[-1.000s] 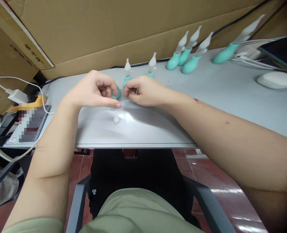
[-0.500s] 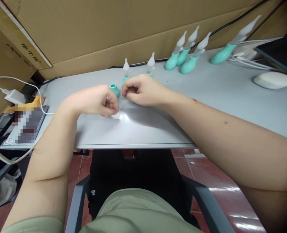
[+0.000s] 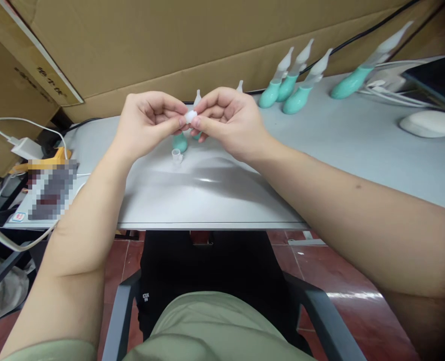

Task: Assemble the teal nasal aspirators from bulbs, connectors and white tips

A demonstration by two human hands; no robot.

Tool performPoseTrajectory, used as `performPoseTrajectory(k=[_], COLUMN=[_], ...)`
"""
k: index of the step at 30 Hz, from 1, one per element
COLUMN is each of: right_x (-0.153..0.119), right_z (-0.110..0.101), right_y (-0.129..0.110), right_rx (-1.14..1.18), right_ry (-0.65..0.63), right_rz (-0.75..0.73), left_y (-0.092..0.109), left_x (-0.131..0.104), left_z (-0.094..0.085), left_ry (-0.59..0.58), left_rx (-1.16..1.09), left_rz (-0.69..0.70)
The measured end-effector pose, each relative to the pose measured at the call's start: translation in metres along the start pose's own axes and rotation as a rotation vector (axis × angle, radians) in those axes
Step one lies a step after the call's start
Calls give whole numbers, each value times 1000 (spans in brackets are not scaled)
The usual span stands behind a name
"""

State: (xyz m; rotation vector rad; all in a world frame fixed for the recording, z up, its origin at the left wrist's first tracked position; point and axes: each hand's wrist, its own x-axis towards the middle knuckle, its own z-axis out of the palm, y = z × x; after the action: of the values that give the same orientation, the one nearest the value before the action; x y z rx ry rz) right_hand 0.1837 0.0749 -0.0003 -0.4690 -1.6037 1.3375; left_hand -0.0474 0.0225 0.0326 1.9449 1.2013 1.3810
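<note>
Between the fingertips of my left hand [image 3: 150,123] and my right hand [image 3: 230,118] is a small white piece [image 3: 190,117], pinched from both sides above the table. Below my left fingers a teal bulb [image 3: 180,143] stands on the table, its top partly hidden. A small clear cup-shaped part [image 3: 176,155] sits just in front of it. Behind my hands, two white tips [image 3: 197,97] rise, their lower parts mostly covered by my right hand.
Several assembled teal bulbs with white tips [image 3: 297,100] stand at the back right of the grey table [image 3: 214,205]. Farther right are another one [image 3: 352,82] and a white rounded object [image 3: 431,123]. A phone-like device [image 3: 52,193], charger [image 3: 26,149] and cables lie left.
Both hands have risen from the table and come together, now holding the small white piece between them. The clear part near the teal bulb has come into view.
</note>
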Motion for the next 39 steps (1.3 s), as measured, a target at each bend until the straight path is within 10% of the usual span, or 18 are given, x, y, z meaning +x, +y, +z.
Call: performPoseTrajectory(k=[14, 39], right_x=[5, 5], right_z=[-13, -7], right_y=[22, 20], right_rx=[-280, -27], right_ry=[-68, -142], right_rz=[-302, -72], left_y=[-25, -24], left_x=[3, 2], left_z=[1, 5], left_ry=[-48, -78], left_rx=[64, 28], left_rz=[236, 138])
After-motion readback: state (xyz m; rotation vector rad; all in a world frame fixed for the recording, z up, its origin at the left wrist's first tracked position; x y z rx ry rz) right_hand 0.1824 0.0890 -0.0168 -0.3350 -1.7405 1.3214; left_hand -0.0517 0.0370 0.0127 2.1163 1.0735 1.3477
